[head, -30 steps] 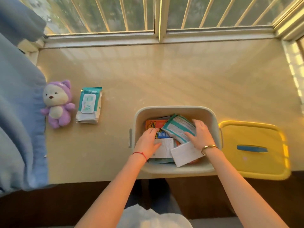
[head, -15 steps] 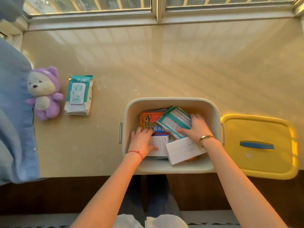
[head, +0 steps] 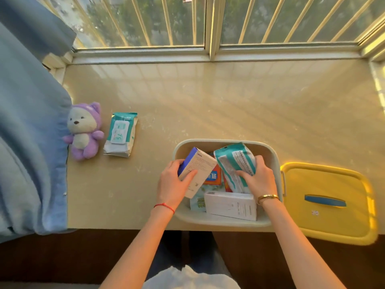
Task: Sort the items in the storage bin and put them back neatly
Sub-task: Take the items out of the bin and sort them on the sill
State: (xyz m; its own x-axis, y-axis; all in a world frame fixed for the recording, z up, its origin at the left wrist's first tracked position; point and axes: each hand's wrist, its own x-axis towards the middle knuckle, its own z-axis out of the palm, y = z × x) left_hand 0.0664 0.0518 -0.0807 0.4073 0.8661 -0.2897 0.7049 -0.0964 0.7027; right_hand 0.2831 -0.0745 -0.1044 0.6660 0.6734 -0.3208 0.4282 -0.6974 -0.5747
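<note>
Lifting items clear for sorting: left hand (head: pixel 174 182) fingers clamp a white-and-blue box (head: pixel 196 170), right hand (head: pixel 257 178) grips a teal wipes pack (head: pixel 235 161) above the storage bin (head: pixel 277 163)

Counted items on the sill and in the bin

One storage bin (head: pixel 226 221) stands beside one yellow lid (head: pixel 327 184). Two wet-wipe packs show: one flat on the sill (head: pixel 120 135), one tilted in the bin (head: pixel 235 163). Two white boxes show: one with a blue side (head: pixel 198 167) and one lying at the bin's near wall (head: pixel 231 205). One orange box (head: pixel 213 177) and one pale green packet (head: pixel 198 202) lie partly covered beneath them. One purple plush bear (head: pixel 84 130) lies at the left. Two hands are in view, left (head: pixel 173 184) and right (head: pixel 258 178); other things under the pile cannot be counted.
</note>
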